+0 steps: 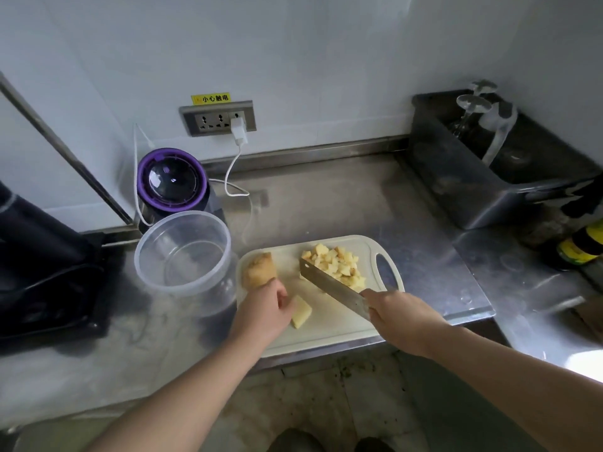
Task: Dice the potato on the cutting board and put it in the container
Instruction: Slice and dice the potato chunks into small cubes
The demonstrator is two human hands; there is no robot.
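Note:
A white cutting board lies on the steel counter. A pile of potato dice sits at its far right, against the blade of a cleaver. My right hand grips the cleaver's handle. My left hand rests on a flat potato slab at the board's middle, fingers touching it. An uncut potato chunk with skin lies at the board's far left. A clear round plastic container stands just left of the board, with nothing visible inside.
A purple-lidded appliance stands behind the container, its white cable running to a wall socket. A black tray sits far left. A steel tub with glasses is at back right, a bottle at the right edge.

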